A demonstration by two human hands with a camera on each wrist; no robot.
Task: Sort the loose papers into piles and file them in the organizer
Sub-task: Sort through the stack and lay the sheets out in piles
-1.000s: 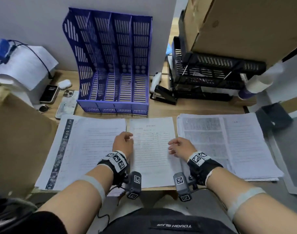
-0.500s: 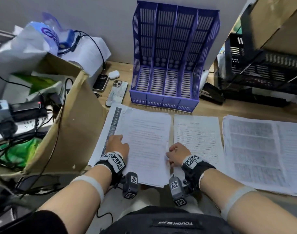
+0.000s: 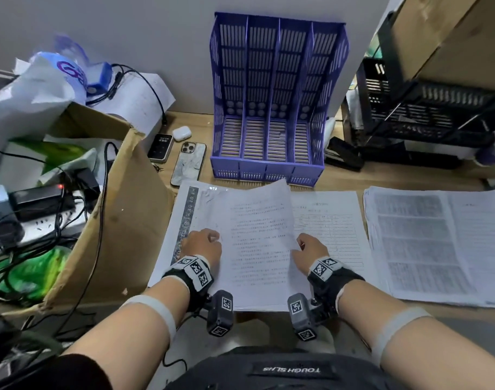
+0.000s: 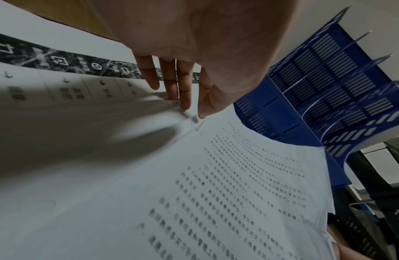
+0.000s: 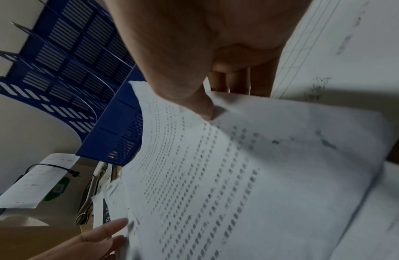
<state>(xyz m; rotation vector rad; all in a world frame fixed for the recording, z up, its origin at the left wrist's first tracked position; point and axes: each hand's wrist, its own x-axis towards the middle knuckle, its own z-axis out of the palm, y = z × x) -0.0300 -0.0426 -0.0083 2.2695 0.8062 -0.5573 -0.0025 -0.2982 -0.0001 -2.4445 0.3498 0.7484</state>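
Observation:
A blue four-slot organizer (image 3: 278, 108) stands empty at the back of the desk. Three paper piles lie in front of it: a left pile with a dark printed strip (image 3: 185, 220), a middle lined form (image 3: 333, 220) and a wide right pile (image 3: 437, 243). Over the left pile a stack of text pages (image 3: 257, 243) bows upward, raised off it. My left hand (image 3: 215, 237) pinches its left edge, thumb and fingers meeting there (image 4: 191, 112). My right hand (image 3: 301, 243) pinches its right edge, thumb on top and fingers underneath (image 5: 211, 105).
An open cardboard box (image 3: 122, 220) full of cables and bags crowds the left edge. Two phones (image 3: 188, 163) and an earbud case (image 3: 182, 133) lie left of the organizer. A black stapler (image 3: 344, 154) and a black tray rack (image 3: 426, 116) stand to its right.
Both hands shifted from the middle pile to the left pile and took hold of the text pages, whose far end now rises. My head turned left.

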